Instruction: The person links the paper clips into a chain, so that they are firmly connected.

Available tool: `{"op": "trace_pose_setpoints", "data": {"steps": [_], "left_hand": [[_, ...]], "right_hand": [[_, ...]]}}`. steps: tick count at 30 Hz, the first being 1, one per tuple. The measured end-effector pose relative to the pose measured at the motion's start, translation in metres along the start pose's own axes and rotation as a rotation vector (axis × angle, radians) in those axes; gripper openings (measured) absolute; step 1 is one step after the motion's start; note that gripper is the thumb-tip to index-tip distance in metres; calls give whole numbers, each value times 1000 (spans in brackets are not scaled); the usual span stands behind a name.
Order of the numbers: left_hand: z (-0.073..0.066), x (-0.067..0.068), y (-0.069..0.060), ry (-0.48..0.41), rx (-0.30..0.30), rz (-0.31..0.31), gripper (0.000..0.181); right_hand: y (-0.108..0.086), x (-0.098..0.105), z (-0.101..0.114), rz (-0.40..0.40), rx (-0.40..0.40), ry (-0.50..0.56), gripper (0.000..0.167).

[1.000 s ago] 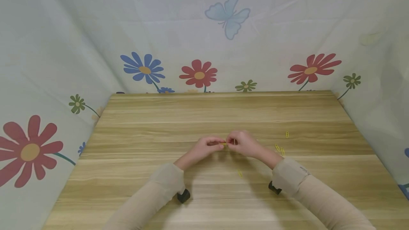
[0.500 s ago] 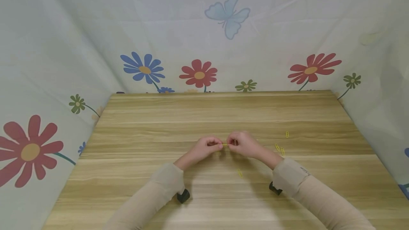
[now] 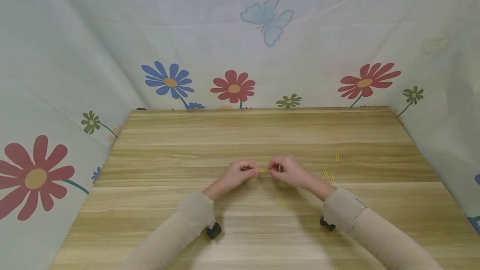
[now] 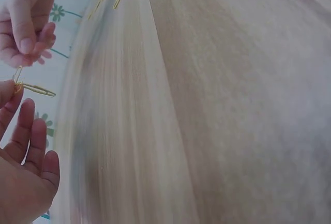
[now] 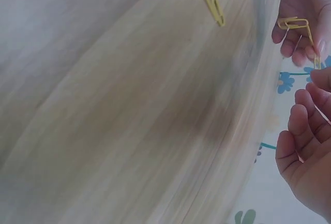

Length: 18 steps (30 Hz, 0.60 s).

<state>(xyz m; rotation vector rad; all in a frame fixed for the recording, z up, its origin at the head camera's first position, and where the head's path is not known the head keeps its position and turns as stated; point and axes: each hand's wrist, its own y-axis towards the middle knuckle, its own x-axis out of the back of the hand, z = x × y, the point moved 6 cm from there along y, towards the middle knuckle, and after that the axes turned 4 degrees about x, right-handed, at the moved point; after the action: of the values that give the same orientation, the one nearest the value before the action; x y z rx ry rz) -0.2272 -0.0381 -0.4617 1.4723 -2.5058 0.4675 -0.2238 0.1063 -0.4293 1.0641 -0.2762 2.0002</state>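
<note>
Yellow paper clips hooked together are stretched between the two hands above the wooden table. In the head view a paper clip [image 3: 263, 170] spans the gap between the fingertips. My left hand [image 3: 240, 174] pinches the linked clips between thumb and forefinger; one dangling paper clip [image 4: 39, 89] sticks out below the grip in the left wrist view. My right hand [image 3: 286, 171] pinches the other end of the spanning clip, seen as a short yellow piece [image 5: 317, 62] in the right wrist view. The fingertips cover the exact joint between clips.
Loose yellow paper clips lie on the table [image 3: 180, 136]: a pair [image 3: 325, 173] right of the right hand, one clip [image 3: 336, 158] farther back, and one clip [image 3: 282, 203] nearer the person. A flowered cloth [image 3: 187, 24] hangs around the table's back and sides.
The hands have drawn slightly apart, the right one shifting right and the left one a little left. More of the yellow clip shows between them, and a clip now hangs below the left fingertips.
</note>
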Motion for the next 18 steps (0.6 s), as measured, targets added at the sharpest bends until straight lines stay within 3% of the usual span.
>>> {"op": "trace_pose_setpoints", "data": {"steps": [5,13,18], "left_hand": [[15,3,6,2,32,-50,22],[18,4,6,-8,32,-69,19],[19,5,6,-22,49,-76,16]], "right_hand": [[-8,-1,-6,43,-28,0,4],[-24,-11,-13,123,-74,-9,9],[-33,-19,-15,143,-53,-49,13]]}}
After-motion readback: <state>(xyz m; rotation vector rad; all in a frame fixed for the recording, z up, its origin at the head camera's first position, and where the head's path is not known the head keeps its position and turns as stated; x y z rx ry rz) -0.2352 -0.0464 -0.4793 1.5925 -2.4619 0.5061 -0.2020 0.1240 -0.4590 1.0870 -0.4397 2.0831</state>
